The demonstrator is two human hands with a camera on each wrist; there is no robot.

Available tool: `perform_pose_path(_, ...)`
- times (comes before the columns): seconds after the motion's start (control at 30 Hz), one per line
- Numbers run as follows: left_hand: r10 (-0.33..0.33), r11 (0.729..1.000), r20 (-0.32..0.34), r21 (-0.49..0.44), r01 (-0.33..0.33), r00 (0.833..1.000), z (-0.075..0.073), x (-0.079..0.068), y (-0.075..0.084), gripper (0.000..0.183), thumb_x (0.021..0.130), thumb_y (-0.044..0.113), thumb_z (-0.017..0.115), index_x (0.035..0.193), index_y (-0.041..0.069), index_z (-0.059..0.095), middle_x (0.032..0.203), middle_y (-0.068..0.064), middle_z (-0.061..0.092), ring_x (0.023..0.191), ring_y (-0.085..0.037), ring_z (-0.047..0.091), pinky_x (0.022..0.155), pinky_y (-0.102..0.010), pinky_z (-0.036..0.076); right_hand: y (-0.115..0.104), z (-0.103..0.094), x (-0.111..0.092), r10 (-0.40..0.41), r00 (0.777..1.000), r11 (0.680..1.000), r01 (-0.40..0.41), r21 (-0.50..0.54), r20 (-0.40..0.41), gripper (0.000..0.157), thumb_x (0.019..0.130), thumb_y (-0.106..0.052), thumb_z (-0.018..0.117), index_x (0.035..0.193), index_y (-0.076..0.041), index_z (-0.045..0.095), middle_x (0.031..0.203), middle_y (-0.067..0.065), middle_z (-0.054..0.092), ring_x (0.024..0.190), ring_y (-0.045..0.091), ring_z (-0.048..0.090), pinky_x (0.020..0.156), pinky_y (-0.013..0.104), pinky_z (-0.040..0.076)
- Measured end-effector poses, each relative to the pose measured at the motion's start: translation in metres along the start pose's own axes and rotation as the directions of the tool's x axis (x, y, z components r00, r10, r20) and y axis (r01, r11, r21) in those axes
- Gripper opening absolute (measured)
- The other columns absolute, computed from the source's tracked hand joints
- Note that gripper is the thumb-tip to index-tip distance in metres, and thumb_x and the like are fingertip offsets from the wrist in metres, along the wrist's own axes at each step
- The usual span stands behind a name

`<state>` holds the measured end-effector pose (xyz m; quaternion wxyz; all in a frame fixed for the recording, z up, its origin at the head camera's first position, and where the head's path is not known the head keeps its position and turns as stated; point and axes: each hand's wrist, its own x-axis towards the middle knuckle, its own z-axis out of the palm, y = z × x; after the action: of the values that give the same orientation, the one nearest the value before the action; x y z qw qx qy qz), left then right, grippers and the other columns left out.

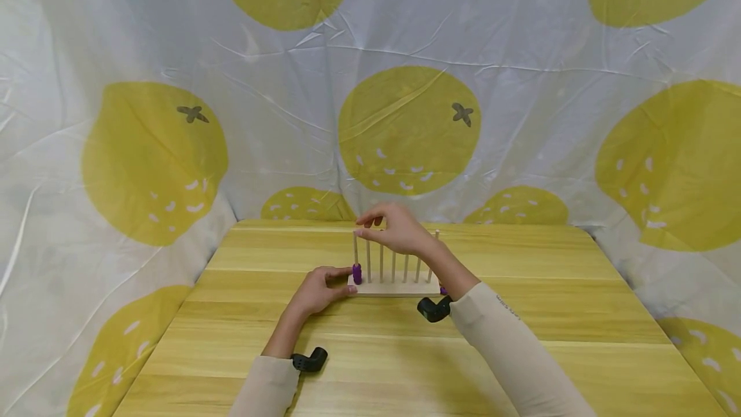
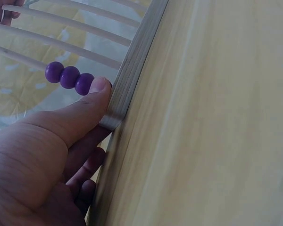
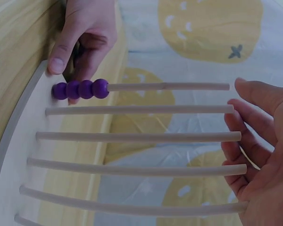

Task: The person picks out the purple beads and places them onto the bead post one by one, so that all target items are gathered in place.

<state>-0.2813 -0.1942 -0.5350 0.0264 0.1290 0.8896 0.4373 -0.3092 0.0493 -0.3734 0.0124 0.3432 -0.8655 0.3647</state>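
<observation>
A pale wooden pegboard has a flat base (image 1: 393,287) and a row of upright wooden rods (image 3: 141,136). Several purple beads (image 3: 80,89) sit stacked at the foot of its leftmost rod (image 3: 179,86). My left hand (image 1: 317,291) holds the base's left end, its thumb (image 2: 98,92) beside the lowest beads. Over the rod tops is my right hand (image 1: 396,230), thumb and fingers apart and loosely bent. Its thumb tip lies just off the leftmost rod's top in the right wrist view, with no bead visible in the hand.
More purple (image 1: 443,290) shows at the base's right end, partly hidden by the right forearm. The wooden table (image 1: 359,352) lies beneath everything. A white curtain (image 1: 278,114) printed with yellow fruit hangs behind. Each wrist carries a black camera (image 1: 434,309).
</observation>
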Motion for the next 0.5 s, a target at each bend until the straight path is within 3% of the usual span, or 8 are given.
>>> perform_pose_path(0.23,-0.023,1.0,-0.018,0.019,0.024,1.0,0.002,0.0,0.0,0.049,0.088,0.042,0.082,0.134,0.027,0.071,0.14,-0.003,0.067,0.141,-0.035,0.052,0.12,-0.059,0.036,0.004,-0.007,-0.006,-0.033,0.999,0.999,0.033,0.015,-0.024,0.026,0.098,-0.03,0.073,0.117,-0.014,0.078,0.103,-0.002,0.074,0.097,0.016,0.061,0.088,0.039,0.054)
perform_pose_path(0.5,-0.019,1.0,-0.03,0.019,0.02,0.999,0.001,0.0,0.003,0.048,0.088,0.038,0.083,0.133,0.025,0.072,0.139,-0.005,0.067,0.14,-0.035,0.053,0.12,-0.057,0.036,0.012,-0.022,-0.017,0.014,0.999,1.0,-0.013,0.019,-0.03,0.027,0.098,-0.036,0.071,0.119,-0.019,0.078,0.106,-0.005,0.073,0.098,0.016,0.06,0.085,0.036,0.05)
